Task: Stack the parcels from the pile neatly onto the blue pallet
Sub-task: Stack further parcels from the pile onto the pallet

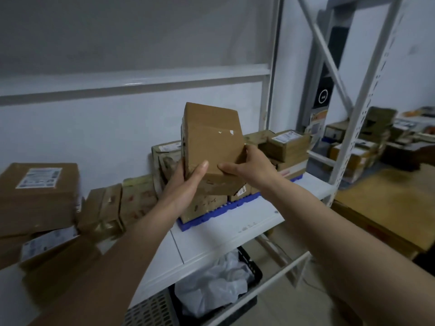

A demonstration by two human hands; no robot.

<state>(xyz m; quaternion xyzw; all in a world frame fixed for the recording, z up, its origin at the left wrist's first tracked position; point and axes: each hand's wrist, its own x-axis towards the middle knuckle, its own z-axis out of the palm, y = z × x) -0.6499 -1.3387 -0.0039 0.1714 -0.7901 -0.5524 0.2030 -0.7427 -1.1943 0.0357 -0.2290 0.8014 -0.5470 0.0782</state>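
- I see both hands raised in front of me, clamped on one brown parcel (211,142) that is held up in the air and tilted.
- My left hand (188,182) grips the parcel's lower left edge, thumb across the near face, fingers hidden behind it.
- My right hand (244,168) holds the lower right corner, thumb on the near face, fingers wrapped round the side.
- The parcel hangs above the blue pallet (219,210), not touching anything below it as far as I can tell.
- The pallet lies on the white table (235,234), just under and beyond my hands; only its near edge shows.
- Stacked boxes (286,147) already sit on the pallet, behind and to the right of my right hand; more sit under the held parcel.
- The pile (42,201) of waiting parcels lies on the table to the left of my left arm, some leaning against each other.
- A large labelled box (38,194) tops that pile at far left.
- Below my arms, under the table, a black crate (249,267) holds crumpled white plastic (211,288).
- To the right of my right arm stands a white rack post (360,118), with more boxes blurred beyond it.
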